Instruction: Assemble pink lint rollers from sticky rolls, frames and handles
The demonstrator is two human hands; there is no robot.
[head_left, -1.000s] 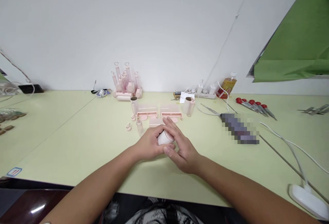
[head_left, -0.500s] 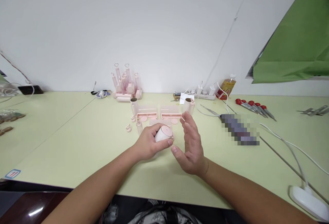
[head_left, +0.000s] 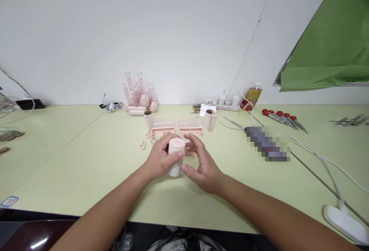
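A white cylinder with a pale pink end cap stands nearly upright just above or on the table, directly in front of me. My left hand is wrapped round its left side, thumb across the front. My right hand is close on the right with fingers curved and apart; whether its fingertips touch the cylinder I cannot tell. Behind the hands lie two open pink cases, a left case and a right case, the lower parts partly hidden by the hands. Small pink pieces sit to the left.
Two open-ended tubes, a left tube and a right tube, stand behind. By the wall are clustered pink parts, a power strip and a bottle. Red-ended tools, a blurred dark object and white cables lie right.
The white cylinder has gone from tilted to nearly upright, moving slightly left and down with my left hand. My right hand has come nearer to it, its fingers curving inward.
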